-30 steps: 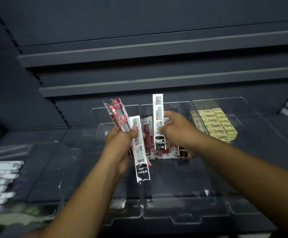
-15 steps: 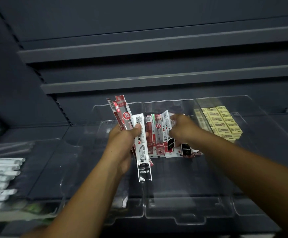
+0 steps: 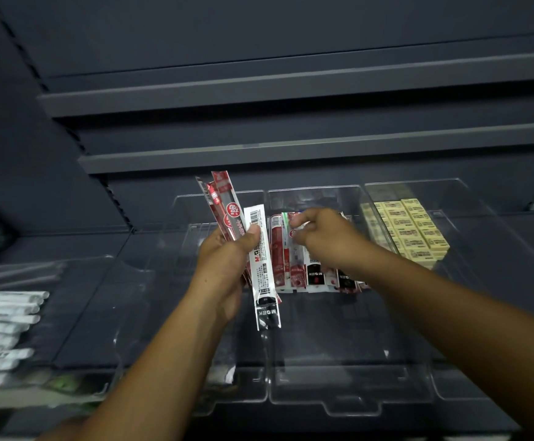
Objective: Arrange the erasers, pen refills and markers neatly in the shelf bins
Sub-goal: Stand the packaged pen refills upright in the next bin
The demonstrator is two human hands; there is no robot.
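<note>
Head view: your right hand has laid its white-and-red plastic refill pack flat into the row in the middle clear plastic bin, its grip pinching the top end. Your left hand grips the remaining fanned packs, so there are more to place.

Your right hand covers the tops of the refill packs in the middle bin; the white markers run off the left edge, blurred.

middle bin front free, refill packs behind
</note>
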